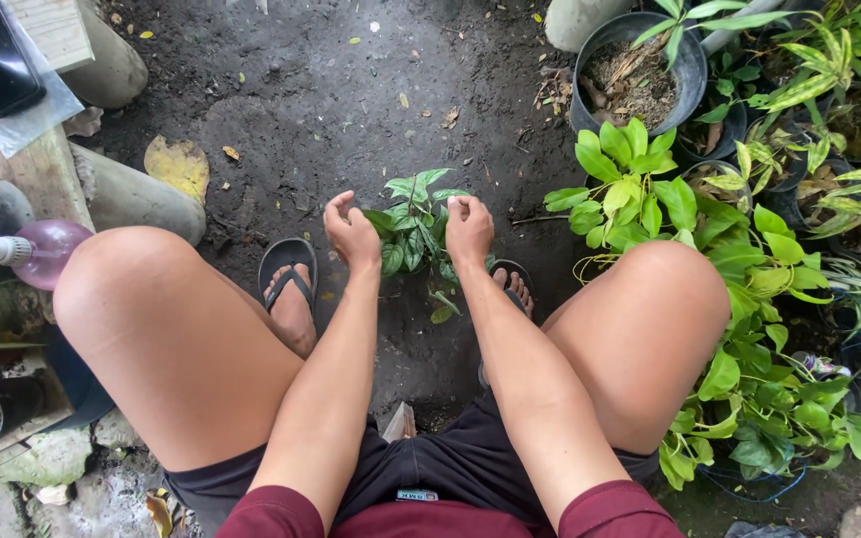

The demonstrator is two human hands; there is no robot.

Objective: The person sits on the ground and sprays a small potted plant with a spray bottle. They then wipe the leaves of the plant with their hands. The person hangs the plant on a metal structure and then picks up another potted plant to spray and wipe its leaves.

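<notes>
- Dark, damp soil (351,110) forms the working surface, with potted plants (749,199) crowding your right side and a black pot (634,72) of dry mix beyond.
- Your left hand (352,235) and right hand (468,227) flank the small green plant (415,227), which stands between your sandalled feet.
- Fingers of both hands are curled inward, closed loosely beside the foliage; whether they pinch stems, I cannot tell.
- Keep pressure low at the base, even on both sides, leaves clear of your knuckles.

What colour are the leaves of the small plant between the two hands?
The plant has dark green leaves with paler veins; the head view shows it best.
</notes>
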